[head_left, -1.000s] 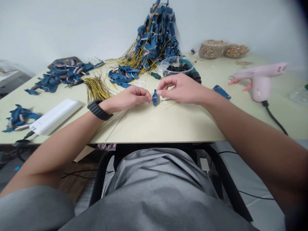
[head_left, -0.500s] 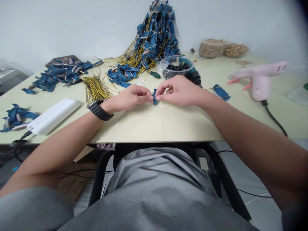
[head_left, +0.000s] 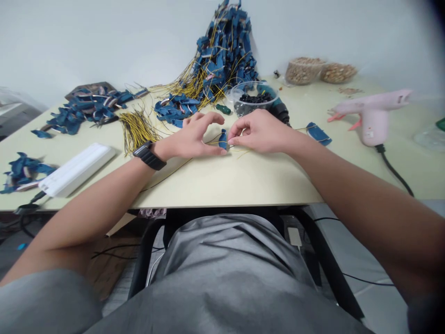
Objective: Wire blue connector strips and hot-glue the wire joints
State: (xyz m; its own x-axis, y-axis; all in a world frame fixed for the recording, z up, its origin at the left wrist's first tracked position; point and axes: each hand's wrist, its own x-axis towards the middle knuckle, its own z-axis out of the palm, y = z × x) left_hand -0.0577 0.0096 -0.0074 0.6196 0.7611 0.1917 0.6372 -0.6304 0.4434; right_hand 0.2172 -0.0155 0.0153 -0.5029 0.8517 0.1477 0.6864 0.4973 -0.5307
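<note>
In front of the clear bowl [head_left: 240, 110], slightly left, a small blue piece [head_left: 223, 138] is lying. I'm holding my left hand [head_left: 194, 137] spread and loose just beside it; my right hand [head_left: 255, 133], fingers curled, is meeting its opposite edge, though remotely I cannot tell whether it's gripping.

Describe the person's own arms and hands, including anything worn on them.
Both the left hand and the right hand are bare, without gloves. A black, ridged, watch-like band circles the left wrist; nothing shows on the right wrist. The forearms are uncovered, and a loose grey sleeve covers the upper left arm.
</note>
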